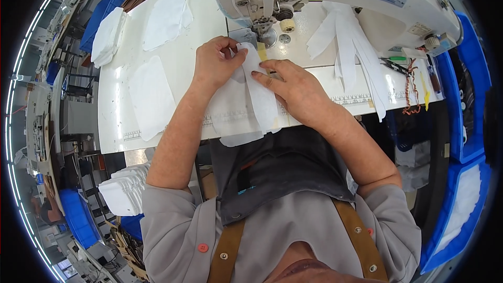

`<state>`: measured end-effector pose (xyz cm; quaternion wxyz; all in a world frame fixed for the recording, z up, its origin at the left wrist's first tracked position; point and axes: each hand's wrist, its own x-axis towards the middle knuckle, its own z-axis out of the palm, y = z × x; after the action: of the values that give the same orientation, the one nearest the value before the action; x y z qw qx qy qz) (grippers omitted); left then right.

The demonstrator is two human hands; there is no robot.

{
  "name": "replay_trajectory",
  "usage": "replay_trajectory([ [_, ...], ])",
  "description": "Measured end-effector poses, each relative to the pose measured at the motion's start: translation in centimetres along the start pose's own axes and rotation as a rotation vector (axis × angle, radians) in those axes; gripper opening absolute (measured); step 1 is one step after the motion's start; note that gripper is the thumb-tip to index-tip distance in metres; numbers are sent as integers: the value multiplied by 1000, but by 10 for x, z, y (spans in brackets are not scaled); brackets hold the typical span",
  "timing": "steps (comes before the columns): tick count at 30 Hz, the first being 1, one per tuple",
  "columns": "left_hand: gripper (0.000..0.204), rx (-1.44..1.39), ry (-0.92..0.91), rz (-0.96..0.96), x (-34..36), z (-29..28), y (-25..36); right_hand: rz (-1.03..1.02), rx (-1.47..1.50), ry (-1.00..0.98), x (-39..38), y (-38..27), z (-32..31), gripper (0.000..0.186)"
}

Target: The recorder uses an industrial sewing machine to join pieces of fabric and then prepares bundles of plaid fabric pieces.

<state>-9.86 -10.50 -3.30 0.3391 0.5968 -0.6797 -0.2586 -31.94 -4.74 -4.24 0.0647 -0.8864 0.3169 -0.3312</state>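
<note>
A narrow white fabric strip (260, 97) lies over a wider white fabric piece (228, 110) at the table's front edge. My left hand (220, 63) is closed, pinching the upper end of the strip just in front of the sewing machine's needle area (262, 23). From the other side my right hand (298, 89) has its thumb and forefinger on the strip's right edge, gripping it; the remaining fingers are partly hidden beneath. Between the hands and the needle plate sits a yellow piece (261, 51) beside the strip.
Several white strips (346, 42) lie right of the needle. White fabric pieces (166, 21) are laid out at the left, with a stack (108, 36) by the table's edge. Snips (396, 66) rest at the right, near blue bins (461, 178). The machine arm (377, 0) spans the back.
</note>
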Motion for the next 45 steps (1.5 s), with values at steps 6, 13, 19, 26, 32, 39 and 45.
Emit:
replay_trajectory([
  [6, 21, -58, 21, 87, 1, 3, -8, 45, -9, -103, 1, -1, 0, 40],
  [13, 19, 3, 35, 101, 2, 7, -7, 55, -52, -65, 5, 1, 2, 41],
  [19, 16, 24, 54, 108, 2, 11, -5, 54, -66, -56, 6, 1, 2, 39],
  [26, 15, 99, 70, 146, 2, 13, -5, 69, -50, -57, 5, 0, 1, 39],
  [32, 15, 108, 76, 145, 1, 14, -5, 60, -66, -68, 6, 0, 1, 38],
  [39, 17, 105, 105, 159, 2, 15, -5, 88, -58, -33, 6, -1, 2, 39],
  [45, 17, 131, 97, 150, 1, 14, -1, 35, -88, -55, 6, 1, 3, 38],
])
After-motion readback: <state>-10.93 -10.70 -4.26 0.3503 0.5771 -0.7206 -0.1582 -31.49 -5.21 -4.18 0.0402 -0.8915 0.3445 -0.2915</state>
